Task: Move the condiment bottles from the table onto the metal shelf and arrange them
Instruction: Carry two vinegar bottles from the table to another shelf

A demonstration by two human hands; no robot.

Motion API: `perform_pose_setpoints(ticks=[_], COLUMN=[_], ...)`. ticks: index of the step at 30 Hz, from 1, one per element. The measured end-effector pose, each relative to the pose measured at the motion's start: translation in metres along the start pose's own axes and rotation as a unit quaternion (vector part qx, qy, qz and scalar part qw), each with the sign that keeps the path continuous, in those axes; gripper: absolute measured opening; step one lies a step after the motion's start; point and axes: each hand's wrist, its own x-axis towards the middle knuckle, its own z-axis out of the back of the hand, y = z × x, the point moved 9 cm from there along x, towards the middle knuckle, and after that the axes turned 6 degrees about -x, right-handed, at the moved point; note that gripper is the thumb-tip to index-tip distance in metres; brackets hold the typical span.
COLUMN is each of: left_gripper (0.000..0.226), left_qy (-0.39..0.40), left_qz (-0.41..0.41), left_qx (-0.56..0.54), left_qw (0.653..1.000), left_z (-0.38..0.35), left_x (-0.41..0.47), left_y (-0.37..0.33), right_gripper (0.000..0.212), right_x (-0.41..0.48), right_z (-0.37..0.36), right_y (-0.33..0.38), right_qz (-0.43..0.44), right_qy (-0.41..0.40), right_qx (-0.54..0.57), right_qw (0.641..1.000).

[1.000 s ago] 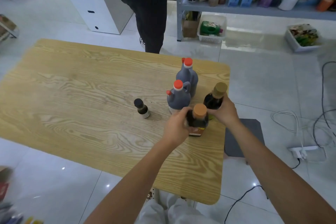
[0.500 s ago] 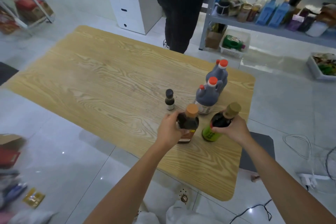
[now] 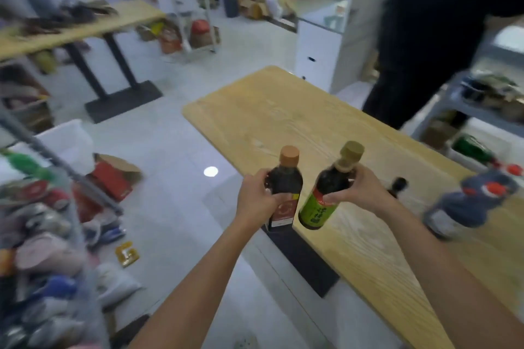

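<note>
My left hand (image 3: 255,201) grips a dark bottle with an orange cap (image 3: 285,190) and a red label, lifted off the table's left edge. My right hand (image 3: 358,191) grips a dark bottle with a tan cap (image 3: 330,187) and a green label, tilted, held over the wooden table (image 3: 283,116). A small black-capped bottle (image 3: 397,185) stands on the table behind my right hand. Dark jugs with red caps (image 3: 472,201), blurred, stand on the table at the right. A metal shelf (image 3: 442,102) with goods shows at the far right.
A person in dark clothes (image 3: 433,37) stands beyond the table. A white cabinet (image 3: 320,48) is behind it. A rack of packaged goods (image 3: 42,235) fills the left foreground. Boxes and packets (image 3: 113,176) lie on the tiled floor; another wooden table (image 3: 85,28) stands far left.
Both hands have lifted their bottles off the table and carried them leftward. The view has swung left, so the jugs now sit at the right edge.
</note>
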Motion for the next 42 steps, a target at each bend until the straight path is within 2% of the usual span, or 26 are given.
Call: perform_pose_setpoints(ticks=[6, 11, 15, 21, 24, 30, 33, 37, 42], left_gripper=[0.044, 0.039, 0.031, 0.030, 0.036, 0.029, 0.034, 0.033, 0.032], left_qy=[-0.181, -0.321, -0.420, -0.530, -0.582, -0.698, -0.737, -0.769, -0.812], left_qz=[-0.005, -0.011, -0.022, -0.046, -0.065, -0.084, -0.070, -0.047, -0.015], left_qx=[-0.006, 0.013, 0.015, 0.051, 0.072, 0.152, 0.194, 0.214, 0.229], left_qw=[0.984, 0.947, 0.907, 0.845, 0.807, 0.695, 0.644, 0.600, 0.537], left_z=[0.190, 0.321, 0.399, 0.470, 0.503, 0.565, 0.587, 0.617, 0.650], left_x=[-0.012, -0.043, -0.076, -0.106, -0.107, -0.108, -0.111, -0.116, -0.137], left_y=[-0.001, -0.001, -0.010, -0.048, -0.071, -0.122, -0.135, -0.142, -0.134], right_gripper=[0.055, 0.037, 0.039, 0.040, 0.052, 0.052, 0.045, 0.040, 0.040], right_x=[0.045, 0.051, 0.048, 0.038, 0.034, 0.033, 0.031, 0.020, -0.004], right_z=[-0.091, -0.165, -0.220, -0.272, -0.287, -0.308, -0.323, -0.350, -0.402], right_y=[0.183, 0.318, 0.408, 0.519, 0.572, 0.676, 0.719, 0.766, 0.808], right_qz=[0.143, 0.260, 0.330, 0.429, 0.495, 0.597, 0.610, 0.607, 0.617], right_qy=[0.105, 0.204, 0.269, 0.366, 0.392, 0.402, 0.417, 0.440, 0.471], right_qx=[0.014, 0.027, 0.060, 0.114, 0.126, 0.160, 0.194, 0.233, 0.228], right_qw=[0.984, 0.943, 0.903, 0.818, 0.765, 0.675, 0.645, 0.620, 0.588])
